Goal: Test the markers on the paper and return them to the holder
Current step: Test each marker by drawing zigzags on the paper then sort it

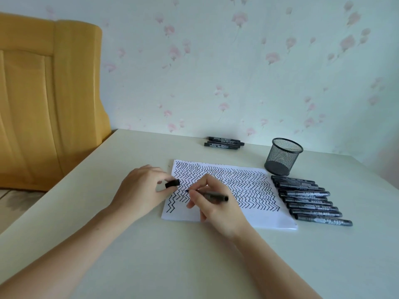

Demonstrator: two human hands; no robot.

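Table (151, 266): pale top, cut off by the picture's lower and left edges; both forearms lie across it.
Chair (43, 93): yellow back at the table's left end, lower part hidden behind the table edge.
Paper (269, 219): white sheet, flat at mid-table, mostly covered in rows of black zigzag lines; its near-left part is hidden under the hands.
Holder (283, 156): black mesh cup, upright just beyond the paper's far right corner; no marker shows inside.
Row of markers (311, 200): capped, lying side by side just right of the paper; print on the barrels too small to read.
Far markers (223, 142): a small stack by the wall, count unclear.
Right hand (213, 203): fingers clamped round an uncapped marker (216, 194), tip down at the paper; whether it touches cannot be told.
Left hand (140, 190): rests at the paper's left edge, fingertips pinching a black cap (172, 183).
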